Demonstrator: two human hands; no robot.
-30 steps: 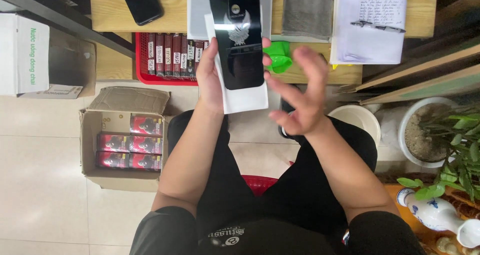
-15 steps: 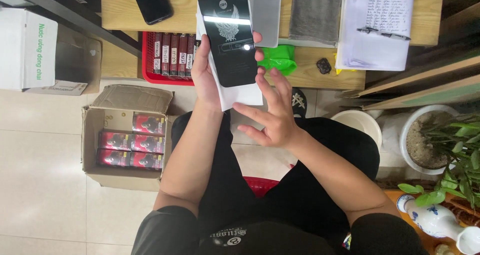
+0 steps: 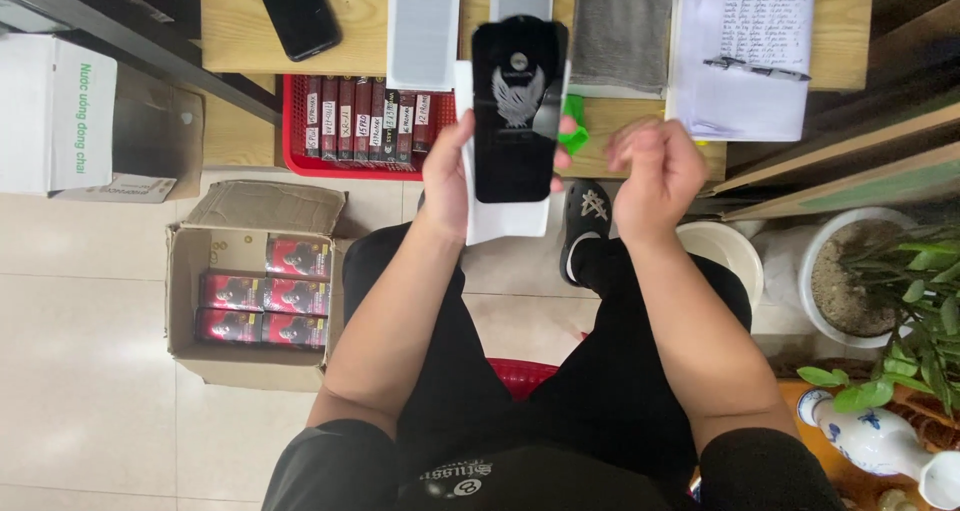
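here the left hand (image 3: 447,176) grips a black screen protector (image 3: 515,111); right hand (image 3: 655,176) curled, contents hidden

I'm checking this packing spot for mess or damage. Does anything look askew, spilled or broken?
Nothing stands out. The left hand holds a black screen protector with its white sleeve upright and intact; the right hand is empty beside it. The cardboard box on the floor is open, its packs neatly rowed.
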